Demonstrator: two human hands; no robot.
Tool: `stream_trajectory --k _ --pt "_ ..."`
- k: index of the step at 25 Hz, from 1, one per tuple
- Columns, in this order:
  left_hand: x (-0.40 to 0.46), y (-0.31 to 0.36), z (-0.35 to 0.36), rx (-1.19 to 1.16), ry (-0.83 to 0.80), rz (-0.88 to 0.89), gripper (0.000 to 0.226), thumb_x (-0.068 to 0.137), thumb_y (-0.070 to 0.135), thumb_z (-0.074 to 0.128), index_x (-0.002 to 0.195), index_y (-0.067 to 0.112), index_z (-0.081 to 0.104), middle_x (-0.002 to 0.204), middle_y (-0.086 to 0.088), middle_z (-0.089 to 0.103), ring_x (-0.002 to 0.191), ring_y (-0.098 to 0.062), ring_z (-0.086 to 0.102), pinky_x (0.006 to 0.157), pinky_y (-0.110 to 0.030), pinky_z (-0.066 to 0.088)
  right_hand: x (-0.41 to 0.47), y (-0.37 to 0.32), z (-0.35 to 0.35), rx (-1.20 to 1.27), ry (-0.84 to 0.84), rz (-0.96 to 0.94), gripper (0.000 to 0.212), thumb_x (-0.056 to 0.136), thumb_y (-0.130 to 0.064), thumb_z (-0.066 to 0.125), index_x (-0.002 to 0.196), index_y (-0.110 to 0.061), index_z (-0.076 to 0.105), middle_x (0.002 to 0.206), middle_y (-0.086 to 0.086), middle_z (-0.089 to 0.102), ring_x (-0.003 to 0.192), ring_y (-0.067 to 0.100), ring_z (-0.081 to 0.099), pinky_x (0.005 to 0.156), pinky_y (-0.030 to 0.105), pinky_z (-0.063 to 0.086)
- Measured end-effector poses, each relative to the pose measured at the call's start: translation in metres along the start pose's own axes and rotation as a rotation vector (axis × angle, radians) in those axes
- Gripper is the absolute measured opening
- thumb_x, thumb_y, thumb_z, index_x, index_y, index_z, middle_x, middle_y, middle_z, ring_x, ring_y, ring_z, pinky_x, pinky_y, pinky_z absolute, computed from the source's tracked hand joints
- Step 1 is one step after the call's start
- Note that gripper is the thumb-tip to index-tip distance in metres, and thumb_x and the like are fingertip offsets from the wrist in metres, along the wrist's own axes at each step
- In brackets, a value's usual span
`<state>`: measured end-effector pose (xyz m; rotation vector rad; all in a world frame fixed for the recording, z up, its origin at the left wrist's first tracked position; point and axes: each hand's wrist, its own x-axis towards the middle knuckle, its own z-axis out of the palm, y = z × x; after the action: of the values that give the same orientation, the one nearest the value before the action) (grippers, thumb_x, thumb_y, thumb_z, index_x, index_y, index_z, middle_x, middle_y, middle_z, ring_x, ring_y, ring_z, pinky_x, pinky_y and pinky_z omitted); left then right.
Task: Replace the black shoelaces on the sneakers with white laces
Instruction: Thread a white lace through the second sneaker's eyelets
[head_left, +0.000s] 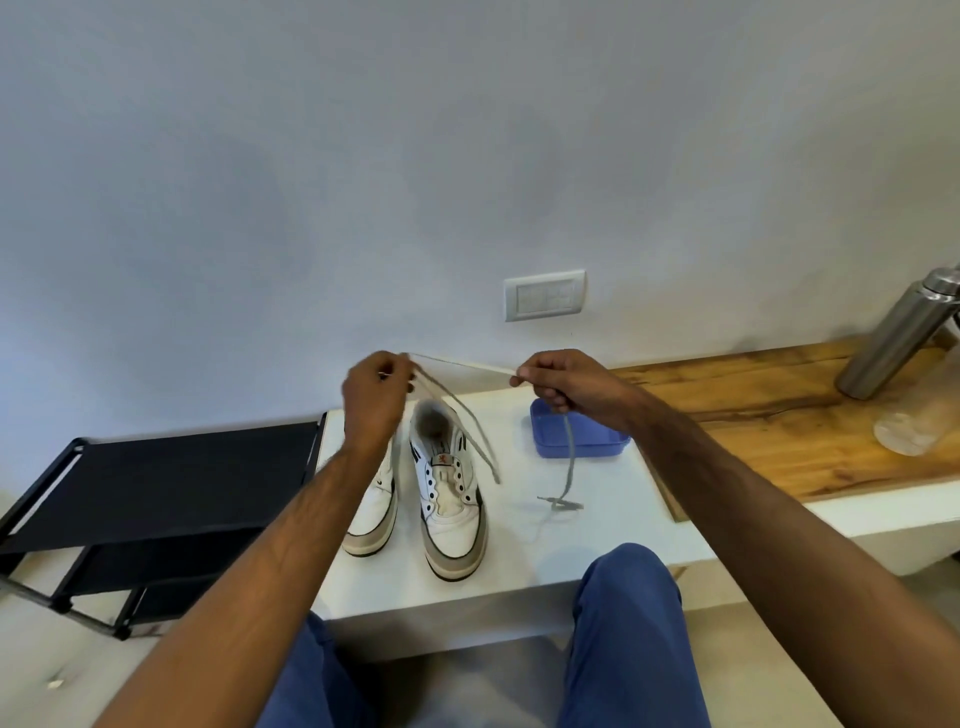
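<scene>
A: Pinching a lace (462, 364), both hands. Left hand (374, 397) holds one end, right hand (563, 382) the other, lace taut between them above the shoes.

B: Shoes?

A: Right shoe (449, 499) on the white table (571, 561), eyelets bare. Left shoe (371, 512) just beside it, partly behind the left arm. Blue tray (587, 441) near, under the right hand.

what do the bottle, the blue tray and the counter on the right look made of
Bottle: looks like brushed stainless steel, silver-grey with a dull sheen.
Blue tray: probably plastic, with uniform colour and smooth rounded edges.
Counter: wood or wood-look laminate, with visible orange-brown grain and a glossy surface.
</scene>
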<state>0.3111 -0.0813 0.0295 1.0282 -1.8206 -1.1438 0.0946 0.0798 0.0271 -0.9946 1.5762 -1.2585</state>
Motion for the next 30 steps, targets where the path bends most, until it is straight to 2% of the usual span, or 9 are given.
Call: stream_trajectory --k 4,7,10,12,16,20,23,26,30 --pt "0.011 -0.017 -0.023 -0.192 0.177 -0.184 0.025 0.098 0.022 0.058 0.081 0.023 0.077 0.09 -0.007 0.077 0.074 -0.021 0.07 0.067 -0.033 0.054 -0.004 0.04 -0.02 -0.039 0.157 0.115 0.021 0.103 -0.015 0.057 0.09 -0.013 0.073 0.063 0.0 0.054 0.059 0.013 0.04 0.054 0.026 0.031" --pt "0.006 -0.027 -0.023 -0.097 -0.052 -0.115 0.019 0.098 0.02 0.061 0.094 0.019 0.08 0.093 -0.004 0.078 0.074 -0.016 0.07 0.073 -0.034 0.055 -0.008 0.062 -0.021 -0.083 0.243 0.226 0.025 0.104 -0.004 0.048 0.105 -0.011 0.071 0.088 0.008 0.073 0.064 0.013 0.053 0.058 0.023 0.043" --pt "-0.002 -0.024 -0.01 -0.026 -0.271 -0.016 0.016 0.097 0.013 0.064 0.102 0.014 0.079 0.095 0.0 0.078 0.079 -0.014 0.071 0.074 -0.029 0.054 -0.002 0.07 -0.018 -0.026 0.4 0.244 0.03 0.103 0.006 0.04 0.113 -0.002 0.067 0.102 0.02 0.072 0.071 0.018 0.065 0.058 0.023 0.056" --pt "-0.006 -0.016 0.0 -0.04 -0.423 0.082 0.019 0.098 0.012 0.063 0.111 0.014 0.077 0.101 0.003 0.077 0.088 -0.016 0.072 0.075 -0.024 0.056 0.005 0.071 -0.017 -0.071 0.443 0.228 0.029 0.102 0.006 0.041 0.115 0.0 0.067 0.107 0.019 0.072 0.085 0.021 0.069 0.07 0.027 0.059" --pt "-0.004 -0.005 0.019 0.237 -0.597 0.369 0.023 0.099 0.004 0.06 0.11 0.016 0.077 0.103 0.004 0.075 0.084 -0.012 0.072 0.084 -0.032 0.058 0.015 0.063 -0.006 -0.384 0.38 0.103 0.044 0.091 0.015 0.044 0.12 -0.007 0.068 0.125 0.007 0.067 0.119 0.019 0.06 0.09 0.02 0.045" --pt "-0.004 -0.01 0.024 0.336 -0.63 0.348 0.028 0.098 -0.001 0.057 0.107 0.016 0.077 0.104 0.003 0.076 0.088 -0.015 0.072 0.088 -0.038 0.057 0.016 0.044 0.03 -0.186 0.124 -0.051 0.051 0.089 0.013 0.053 0.132 -0.01 0.063 0.133 0.0 0.064 0.128 0.011 0.055 0.091 0.011 0.046" --pt "-0.009 -0.032 0.015 0.361 -0.675 0.287 0.034 0.098 -0.006 0.05 0.101 0.017 0.075 0.097 0.0 0.075 0.081 -0.017 0.072 0.084 -0.045 0.057 0.02 0.039 0.061 -0.078 -0.085 -0.04 0.046 0.092 0.009 0.054 0.135 -0.007 0.058 0.126 0.013 0.068 0.117 0.013 0.064 0.091 0.018 0.051" --pt "-0.022 -0.052 0.008 0.289 -0.704 0.258 0.021 0.102 -0.003 0.043 0.103 0.009 0.06 0.09 -0.003 0.075 0.074 -0.02 0.072 0.079 -0.046 0.058 0.021 0.047 0.084 -0.094 -0.207 0.015 0.016 0.104 -0.014 0.053 0.116 -0.009 0.064 0.098 0.013 0.069 0.084 0.011 0.064 0.075 0.02 0.051" --pt "-0.04 -0.077 0.006 0.221 -0.709 0.199 0.027 0.104 -0.002 0.042 0.125 0.015 0.042 0.087 -0.005 0.075 0.064 -0.022 0.071 0.071 -0.039 0.059 0.025 0.076 0.108 -0.208 -0.206 0.044 0.035 0.109 -0.032 0.046 0.094 -0.006 0.064 0.081 0.004 0.062 0.061 -0.001 0.053 0.059 0.013 0.04"
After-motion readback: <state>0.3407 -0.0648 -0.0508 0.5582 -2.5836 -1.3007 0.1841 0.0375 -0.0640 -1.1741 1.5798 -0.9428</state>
